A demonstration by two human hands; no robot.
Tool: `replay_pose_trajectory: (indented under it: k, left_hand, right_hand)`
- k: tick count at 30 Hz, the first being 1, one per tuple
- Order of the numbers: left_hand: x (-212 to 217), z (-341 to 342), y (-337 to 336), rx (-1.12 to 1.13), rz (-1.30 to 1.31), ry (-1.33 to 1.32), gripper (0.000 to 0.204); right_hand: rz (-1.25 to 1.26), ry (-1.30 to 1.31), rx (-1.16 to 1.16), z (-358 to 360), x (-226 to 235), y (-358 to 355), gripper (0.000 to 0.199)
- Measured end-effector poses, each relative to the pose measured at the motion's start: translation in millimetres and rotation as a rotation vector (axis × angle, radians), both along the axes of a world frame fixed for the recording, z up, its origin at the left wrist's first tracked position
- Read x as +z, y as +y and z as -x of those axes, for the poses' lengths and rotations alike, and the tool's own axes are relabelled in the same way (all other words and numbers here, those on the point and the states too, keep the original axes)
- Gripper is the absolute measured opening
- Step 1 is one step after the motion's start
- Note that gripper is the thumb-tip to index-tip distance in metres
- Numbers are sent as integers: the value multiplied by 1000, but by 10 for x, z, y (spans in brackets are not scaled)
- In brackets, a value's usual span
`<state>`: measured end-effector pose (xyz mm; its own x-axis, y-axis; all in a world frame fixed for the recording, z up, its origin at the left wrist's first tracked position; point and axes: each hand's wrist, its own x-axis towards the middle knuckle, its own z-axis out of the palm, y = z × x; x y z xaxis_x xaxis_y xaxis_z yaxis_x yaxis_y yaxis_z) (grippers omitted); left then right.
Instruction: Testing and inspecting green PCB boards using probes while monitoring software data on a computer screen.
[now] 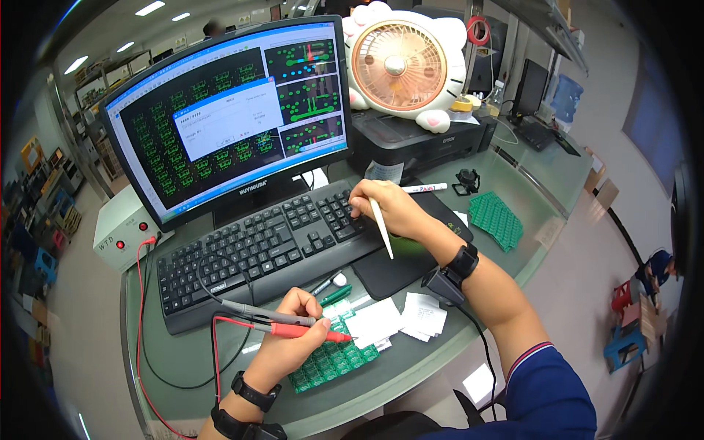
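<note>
At the front edge of the glass-topped desk (183, 367), the left hand (290, 334) has its fingers clamped around two test probes at once, a grey one (268, 314) and a red one (312, 334). Both lie nearly level, their long axes running left to right, tips pointing toward the right side of the desk. The red tip ends just over the green circuit board panel (334, 361), which lies flat under and just right of that hand, partly hidden by it; whether the tip touches the board cannot be told. Red and black leads trail from the probes toward the left edge.

The right hand (389, 209) is further back, fingertips resting on the right end of the black keyboard (257, 253), with a white pen-like tool (381, 229) pinched between the fingers and pointing down toward the front. So the left hand is much the nearer to the board.

White paper slips (411, 317) lie right of the board, a second green panel (497, 218) near the right edge, and a monitor (220, 110) stands behind the keyboard.
</note>
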<state>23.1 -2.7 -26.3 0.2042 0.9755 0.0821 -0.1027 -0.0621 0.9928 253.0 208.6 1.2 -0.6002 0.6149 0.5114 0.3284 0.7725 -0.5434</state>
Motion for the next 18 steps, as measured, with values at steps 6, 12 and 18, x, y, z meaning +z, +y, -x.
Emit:
replay_pose_trajectory:
  k: [6,12,18]
  left_hand:
    - [30,-13,-3,12,4,3,25]
    - [44,-18,-3,-3,7,-3,25]
    - [26,-20,-5,-10,2,-8,25]
  right_hand:
    - [139,47,-31,3,50,-51,19]
    - [100,33,-38,6,36,-45,19]
    - [-45,-18,-27,-18,-5,-4,19]
